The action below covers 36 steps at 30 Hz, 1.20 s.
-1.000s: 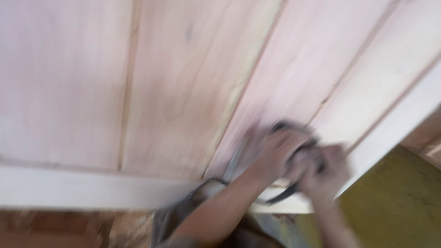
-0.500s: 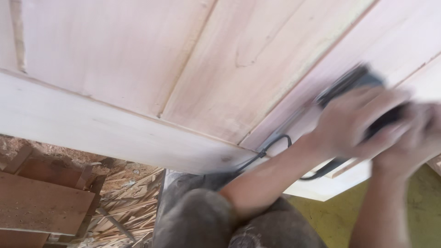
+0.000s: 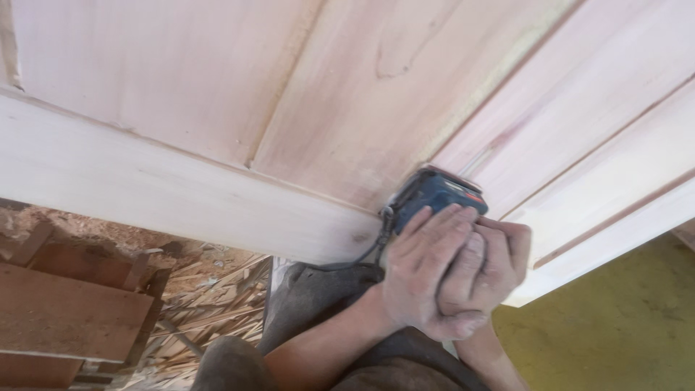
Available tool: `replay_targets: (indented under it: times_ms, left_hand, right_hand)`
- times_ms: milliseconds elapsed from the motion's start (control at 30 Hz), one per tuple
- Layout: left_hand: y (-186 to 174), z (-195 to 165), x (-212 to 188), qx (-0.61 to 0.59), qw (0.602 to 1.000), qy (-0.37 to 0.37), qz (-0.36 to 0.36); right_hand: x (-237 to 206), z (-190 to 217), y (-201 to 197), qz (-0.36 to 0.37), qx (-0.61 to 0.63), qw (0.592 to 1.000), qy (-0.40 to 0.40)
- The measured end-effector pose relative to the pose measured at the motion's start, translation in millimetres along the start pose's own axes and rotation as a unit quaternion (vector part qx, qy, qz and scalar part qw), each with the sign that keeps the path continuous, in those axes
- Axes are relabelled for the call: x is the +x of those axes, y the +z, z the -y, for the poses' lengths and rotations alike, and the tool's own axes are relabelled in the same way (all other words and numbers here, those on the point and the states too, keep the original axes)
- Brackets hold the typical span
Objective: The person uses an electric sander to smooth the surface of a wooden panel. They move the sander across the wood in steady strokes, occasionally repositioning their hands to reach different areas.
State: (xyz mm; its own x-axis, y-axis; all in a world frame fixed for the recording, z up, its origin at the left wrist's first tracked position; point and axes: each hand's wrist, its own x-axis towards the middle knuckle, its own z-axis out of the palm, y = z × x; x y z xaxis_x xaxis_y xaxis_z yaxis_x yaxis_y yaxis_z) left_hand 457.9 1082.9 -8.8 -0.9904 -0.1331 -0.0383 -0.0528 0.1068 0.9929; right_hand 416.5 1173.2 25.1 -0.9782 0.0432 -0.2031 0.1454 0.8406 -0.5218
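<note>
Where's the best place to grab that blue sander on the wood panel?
Grip the blue sander by its rounded top, coming from the near edge of the pale wood panel. Its base lies flat on the wood, and both hands, left and right, already cup it there.

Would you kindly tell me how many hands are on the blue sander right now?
2: the left hand lies on top, over the blue sander, and the right hand is tucked beside and under it. No other hands are in view.

Pale, smooth matt wood door (image 3: 347, 116); blue plastic sander (image 3: 434, 197)
</note>
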Motion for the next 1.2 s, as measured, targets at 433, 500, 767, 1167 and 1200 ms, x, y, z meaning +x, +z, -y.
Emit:
replay_targets:
  times_ms: [433, 500, 767, 1167, 1200]
  left_hand:
    - [149, -10, -64, 0.027, 1.0, -0.008, -0.011]
    - [189, -14, -71, 0.034, 0.999, 0.007, -0.014]
    - [269, -39, -92, 0.014, 0.999, -0.009, 0.05]
    - [277, -22, -67, -0.096, 0.992, -0.003, 0.078]
    - [276, -18, -62, -0.093, 0.993, 0.0, 0.075]
  right_hand:
    - [-22, -127, -77, 0.0, -0.055, 0.998, -0.033]
    - [-32, -164, -97, -0.017, -0.05, 0.998, -0.017]
    - [-57, -256, -152, -0.021, -0.043, 0.999, -0.024]
    - [-55, -290, -149, 0.006, -0.043, 0.996, -0.075]
    - [-50, -290, -147, 0.009, -0.048, 0.996, -0.076]
